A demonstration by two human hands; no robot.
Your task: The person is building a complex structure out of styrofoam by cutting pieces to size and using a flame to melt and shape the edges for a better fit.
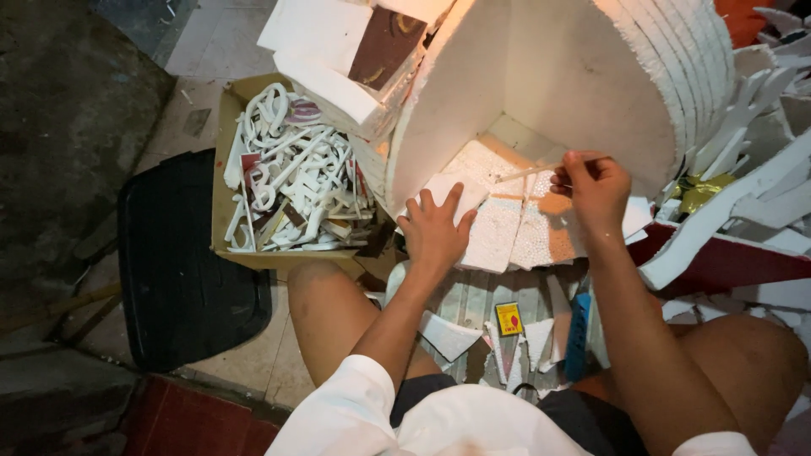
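Note:
My left hand [435, 228] lies flat, fingers spread, on a small white foam piece [452, 192] at the foot of a big white foam block [583, 76]. My right hand [596, 186] is closed on a thin pale stick [525, 172] that points left over the white foam sheets [524, 228] with orange patches lying below the block. Both hands are in front of my bare knees.
A cardboard box [221, 181] full of white foam cut-outs stands at the left, beside a black mat [182, 270]. A small yellow box [508, 318] and a blue tool [578, 336] lie between my legs. Foam offcuts [743, 186] pile up at the right.

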